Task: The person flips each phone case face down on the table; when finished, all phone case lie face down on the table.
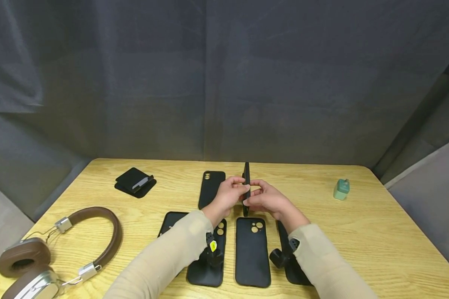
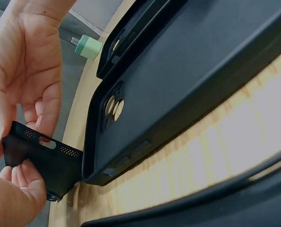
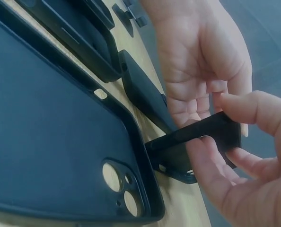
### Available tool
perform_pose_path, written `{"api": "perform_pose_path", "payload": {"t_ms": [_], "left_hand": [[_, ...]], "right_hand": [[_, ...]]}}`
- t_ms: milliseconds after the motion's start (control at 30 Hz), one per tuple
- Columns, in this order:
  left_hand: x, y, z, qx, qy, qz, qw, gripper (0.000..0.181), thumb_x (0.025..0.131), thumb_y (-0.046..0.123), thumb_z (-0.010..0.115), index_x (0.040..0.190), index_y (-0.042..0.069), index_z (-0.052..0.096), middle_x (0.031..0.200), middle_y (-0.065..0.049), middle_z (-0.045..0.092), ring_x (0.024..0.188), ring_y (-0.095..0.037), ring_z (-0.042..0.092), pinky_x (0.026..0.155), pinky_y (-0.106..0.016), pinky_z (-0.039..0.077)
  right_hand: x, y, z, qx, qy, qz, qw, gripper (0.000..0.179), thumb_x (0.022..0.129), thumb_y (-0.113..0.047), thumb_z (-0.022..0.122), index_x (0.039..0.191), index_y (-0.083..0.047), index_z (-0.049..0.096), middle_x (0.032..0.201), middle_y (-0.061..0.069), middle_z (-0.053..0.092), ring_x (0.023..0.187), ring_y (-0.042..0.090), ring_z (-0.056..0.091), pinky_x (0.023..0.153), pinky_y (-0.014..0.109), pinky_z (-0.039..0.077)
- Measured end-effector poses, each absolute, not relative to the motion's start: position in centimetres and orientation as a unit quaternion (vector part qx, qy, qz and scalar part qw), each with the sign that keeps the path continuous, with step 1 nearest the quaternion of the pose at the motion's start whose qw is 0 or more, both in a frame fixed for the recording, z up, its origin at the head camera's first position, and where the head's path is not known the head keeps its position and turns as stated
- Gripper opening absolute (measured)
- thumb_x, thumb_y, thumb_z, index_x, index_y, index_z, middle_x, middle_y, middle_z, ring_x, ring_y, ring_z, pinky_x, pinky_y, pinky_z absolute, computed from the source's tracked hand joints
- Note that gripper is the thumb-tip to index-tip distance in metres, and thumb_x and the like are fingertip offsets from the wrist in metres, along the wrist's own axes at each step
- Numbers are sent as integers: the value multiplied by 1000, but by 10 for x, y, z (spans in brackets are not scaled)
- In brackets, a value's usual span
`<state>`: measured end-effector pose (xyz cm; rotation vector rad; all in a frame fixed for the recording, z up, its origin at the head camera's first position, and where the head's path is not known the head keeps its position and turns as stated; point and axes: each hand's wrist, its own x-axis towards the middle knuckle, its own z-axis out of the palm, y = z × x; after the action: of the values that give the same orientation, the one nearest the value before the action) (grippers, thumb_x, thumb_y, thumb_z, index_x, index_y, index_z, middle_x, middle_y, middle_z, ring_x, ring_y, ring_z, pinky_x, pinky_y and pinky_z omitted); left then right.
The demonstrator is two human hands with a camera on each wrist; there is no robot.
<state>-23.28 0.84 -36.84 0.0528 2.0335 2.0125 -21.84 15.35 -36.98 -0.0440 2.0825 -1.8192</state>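
Note:
Both hands hold a black phone case (image 1: 246, 170) up on edge, seen nearly side-on in the head view. My left hand (image 1: 228, 195) pinches it from the left, and my right hand (image 1: 267, 200) grips it from the right. In the left wrist view, the case (image 2: 46, 161) shows its end with a port cutout and speaker holes; its lower edge comes close over the table. Another black phone case (image 1: 252, 253) lies just in front, camera holes at its far end. One more phone case (image 1: 210, 191) lies behind my left hand.
More black phone cases (image 1: 205, 274) lie under my forearms, partly hidden by the sleeves and wrist cameras. Brown headphones (image 1: 116, 236) rest at the front left. A black folding stand (image 1: 131, 180) is at the back left, a green charger plug (image 1: 341, 189) at the right.

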Motion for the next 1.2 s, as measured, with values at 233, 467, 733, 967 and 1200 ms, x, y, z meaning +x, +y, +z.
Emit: {"api": "perform_pose_path", "payload": {"t_ms": [233,467,733,967,1200], "left_hand": [[-245,10,-388,14,700,702,130,32,90,18,60,118,3,57,95,-9,60,83,-20,58,77,-35,50],[-244,4,-393,-5,708,693,136,33,93,17,53,120,-2,55,103,-18,56,85,-22,55,81,-38,50],[-239,4,-391,5,677,711,190,44,96,14,45,137,0,40,120,-17,57,105,-26,59,88,-39,48],[-243,2,-397,8,656,731,187,44,94,11,49,136,2,40,117,-18,60,95,-20,63,80,-32,50],[-244,-2,-396,9,687,716,127,44,86,-1,57,129,3,48,116,-18,54,80,-15,55,76,-35,50]], "right_hand": [[-218,154,-370,-1,741,-648,178,70,81,0,62,140,-3,24,102,14,50,85,22,59,86,42,49],[-216,159,-367,4,724,-670,162,72,81,1,60,142,-4,22,92,7,54,82,18,60,85,39,49],[-213,160,-355,-3,704,-693,154,72,83,2,58,144,-3,19,103,17,56,91,21,61,93,43,45],[-211,165,-356,-10,688,-711,148,71,81,3,54,142,1,19,106,18,58,89,16,62,88,37,49],[-213,177,-364,7,702,-698,143,64,83,5,52,140,5,24,93,7,57,78,12,61,82,32,52]]}}
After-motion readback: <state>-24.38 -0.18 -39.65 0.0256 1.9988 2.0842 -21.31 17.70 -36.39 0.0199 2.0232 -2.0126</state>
